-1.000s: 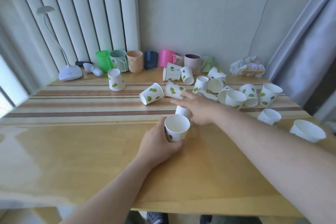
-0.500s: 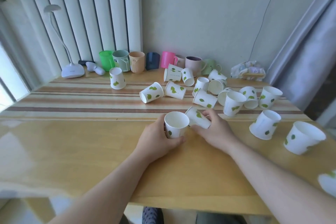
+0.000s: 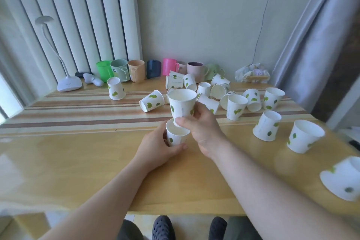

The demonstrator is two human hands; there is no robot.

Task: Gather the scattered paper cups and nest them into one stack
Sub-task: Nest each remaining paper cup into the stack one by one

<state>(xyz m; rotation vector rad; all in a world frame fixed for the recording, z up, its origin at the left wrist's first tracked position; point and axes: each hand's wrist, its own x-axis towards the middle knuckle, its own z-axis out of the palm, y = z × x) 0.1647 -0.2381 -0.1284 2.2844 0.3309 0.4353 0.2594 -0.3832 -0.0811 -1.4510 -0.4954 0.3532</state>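
An upright paper cup (image 3: 177,136) is gripped on the table (image 3: 78,161) by the left hand (image 3: 157,147). A second cup (image 3: 182,105) is clasped by the right hand (image 3: 200,128), its base over the first cup's mouth.

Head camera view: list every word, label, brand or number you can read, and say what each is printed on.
No text reads clearly anywhere.
Lamp base: a faint mark on its front, too small to read.
Lying paper cup near the mugs: a thin line of print, blurred.
Held cup in the right hand: only green leaf shapes, no lettering.
Packet by the curtain: pattern too blurred to tell.
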